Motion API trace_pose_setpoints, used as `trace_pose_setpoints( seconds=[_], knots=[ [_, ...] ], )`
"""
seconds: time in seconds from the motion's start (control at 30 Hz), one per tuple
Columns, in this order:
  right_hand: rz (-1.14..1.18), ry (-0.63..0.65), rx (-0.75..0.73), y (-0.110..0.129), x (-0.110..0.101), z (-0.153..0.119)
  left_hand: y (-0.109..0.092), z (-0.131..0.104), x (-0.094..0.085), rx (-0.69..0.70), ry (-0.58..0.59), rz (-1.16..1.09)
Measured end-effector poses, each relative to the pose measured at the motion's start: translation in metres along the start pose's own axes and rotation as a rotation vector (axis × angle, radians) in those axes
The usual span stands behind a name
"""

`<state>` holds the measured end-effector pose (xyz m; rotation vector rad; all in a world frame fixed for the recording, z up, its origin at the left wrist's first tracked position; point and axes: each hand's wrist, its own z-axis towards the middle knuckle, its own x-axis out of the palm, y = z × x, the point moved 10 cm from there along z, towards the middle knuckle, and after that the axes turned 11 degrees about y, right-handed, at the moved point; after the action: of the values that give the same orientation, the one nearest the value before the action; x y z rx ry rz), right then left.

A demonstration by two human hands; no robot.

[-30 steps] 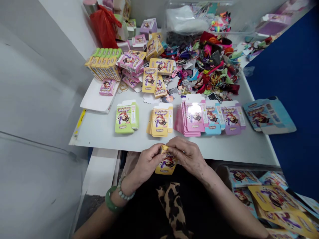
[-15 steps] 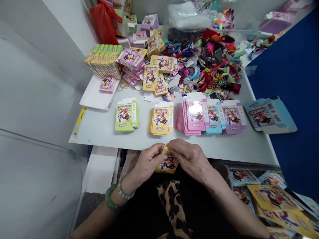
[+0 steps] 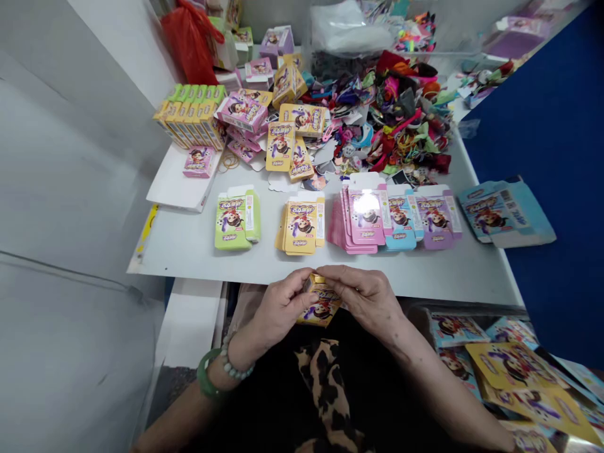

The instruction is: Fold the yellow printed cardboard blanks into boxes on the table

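Note:
Below the table's front edge, a small yellow printed box [image 3: 321,307] is held between both hands. My left hand [image 3: 287,303] grips its left side, thumb across the front face. My right hand [image 3: 365,294] has its fingers on the box's top edge and upper right side, closed against it. Flat stacks of unfolded cartons lie in a row on the table: green [image 3: 232,219], yellow [image 3: 301,225], pink [image 3: 365,214], blue [image 3: 401,217] and purple [image 3: 435,217].
Behind the row is a heap of colourful hair accessories [image 3: 401,119]. Filled boxes [image 3: 193,116] stand at the back left beside a red bag [image 3: 191,44]. A blue carton [image 3: 507,212] overhangs the table's [image 3: 255,267] right edge; a box of cartons [image 3: 523,377] sits lower right.
The fingers of my right hand have straightened somewhat along the top of the yellow box. The view has shifted slightly, so the table items appear a little further left.

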<state>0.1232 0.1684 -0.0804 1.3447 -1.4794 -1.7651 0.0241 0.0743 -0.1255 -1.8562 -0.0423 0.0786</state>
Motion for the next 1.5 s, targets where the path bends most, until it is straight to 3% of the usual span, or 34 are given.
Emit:
trace_pose_setpoints(
  seconds=[0.27, 0.5, 0.67, 0.8, 0.9, 1.0, 1.1, 1.2, 1.3, 1.4, 1.5],
  knots=[
    [-0.263, 0.023, -0.138, 0.02, 0.009, -0.006, 0.009, 0.0, 0.006, -0.026, 0.036, -0.106],
    [-0.123, 0.162, -0.112, 0.01, 0.014, -0.012, 0.014, 0.0, 0.002, -0.039, -0.032, -0.211],
    [-0.017, 0.026, 0.002, -0.014, 0.014, -0.012, 0.011, 0.003, -0.008, 0.031, -0.135, -0.192],
    [0.054, -0.145, 0.064, -0.025, 0.006, -0.013, 0.018, 0.006, -0.013, 0.05, -0.181, -0.382],
    [0.118, -0.145, -0.017, -0.017, 0.005, -0.01, 0.018, 0.009, -0.011, 0.058, -0.156, -0.461],
    [0.125, -0.133, -0.026, -0.014, 0.001, -0.011, 0.013, 0.013, -0.008, 0.051, -0.101, -0.401],
    [0.081, -0.241, 0.014, -0.018, -0.02, -0.022, 0.013, 0.017, -0.008, -0.041, -0.066, -0.338],
    [0.024, -0.444, 0.114, -0.034, -0.059, -0.052, 0.012, 0.02, -0.023, -0.119, -0.154, -0.189],
    [-0.077, -0.574, 0.298, -0.053, -0.107, -0.103, 0.006, 0.032, -0.03, -0.12, -0.198, -0.055],
    [-0.225, -0.612, 0.555, -0.06, -0.152, -0.176, 0.009, 0.044, -0.021, -0.214, -0.143, 0.035],
    [-0.458, -0.628, 0.938, -0.053, -0.188, -0.265, 0.01, 0.049, -0.008, -0.284, -0.066, 0.109]
  ],
)
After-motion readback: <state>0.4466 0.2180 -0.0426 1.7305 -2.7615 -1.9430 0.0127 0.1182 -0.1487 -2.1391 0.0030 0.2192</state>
